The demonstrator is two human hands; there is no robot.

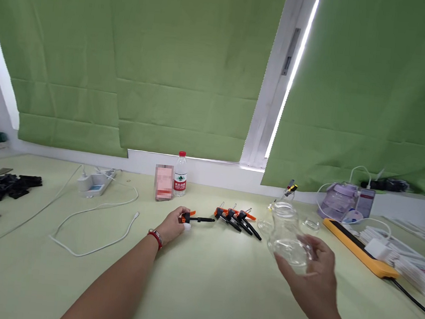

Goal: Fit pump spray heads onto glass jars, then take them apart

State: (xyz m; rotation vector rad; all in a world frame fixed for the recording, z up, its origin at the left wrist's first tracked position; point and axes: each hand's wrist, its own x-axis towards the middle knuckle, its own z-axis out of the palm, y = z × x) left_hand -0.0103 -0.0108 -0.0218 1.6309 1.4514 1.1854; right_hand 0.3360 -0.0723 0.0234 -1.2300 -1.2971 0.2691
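My left hand, with a red bracelet at the wrist, is closed around the end of a small orange-and-black bar clamp. The clamp's black bar points right, just above the table. To its right several similar clamps lie side by side. My right hand grips a clear glass jar low on its side, thumb and fingers on either side of the base. The jar is slightly blurred. Behind it, a glass container with yellow-and-black tools stands partly hidden. A clear glass lid lies nearby.
At the back stand a red-capped water bottle and a pink box. White cables and a power strip lie left, near black parts. On the right are a yellow-orange power strip and a purple bottle.
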